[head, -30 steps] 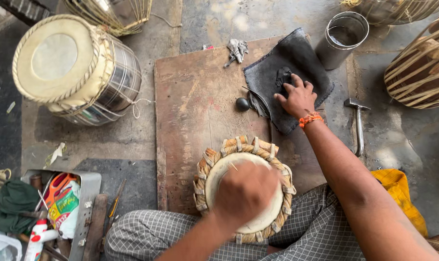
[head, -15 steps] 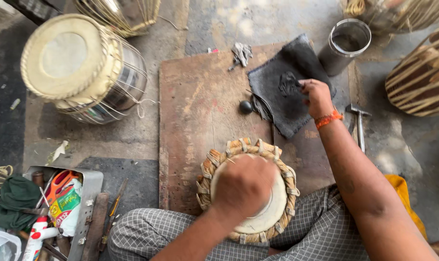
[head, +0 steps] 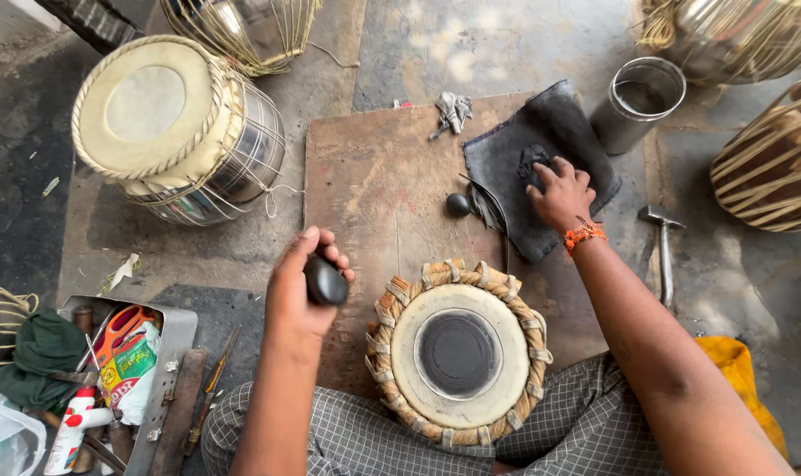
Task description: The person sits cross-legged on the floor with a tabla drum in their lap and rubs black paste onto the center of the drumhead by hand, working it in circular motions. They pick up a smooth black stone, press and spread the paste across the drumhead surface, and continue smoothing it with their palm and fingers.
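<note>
The left hand (head: 305, 286) is closed around a smooth black stone (head: 325, 282), and it hangs in the air just left of the small drum (head: 459, 353). The drum sits upright between the person's knees, at the near edge of a flat wooden board (head: 374, 185) on the floor. The drum has a pale skin with a round black spot (head: 458, 353) in the middle, and a woven ring goes all around its rim. The black spot lies to the right of the stone and a little lower, so the left hand is the nearer one to it. The right hand (head: 561, 196) is well apart from the drum, up at the far side of the board. Its fingers are bent and press down on a lump of black paste (head: 533, 161) that lies on a dark cloth (head: 541, 167). I cannot tell if it has pinched any paste up. A little black ball (head: 458, 204) sits on the board just left of the cloth. A metal cup (head: 640, 101) stands past the cloth, and a hammer (head: 661, 247) lies on the floor to the right of the right arm. A big drum (head: 176, 132) stands on the far left, and a tin box of tools (head: 123, 379) is near the left knee.
</note>
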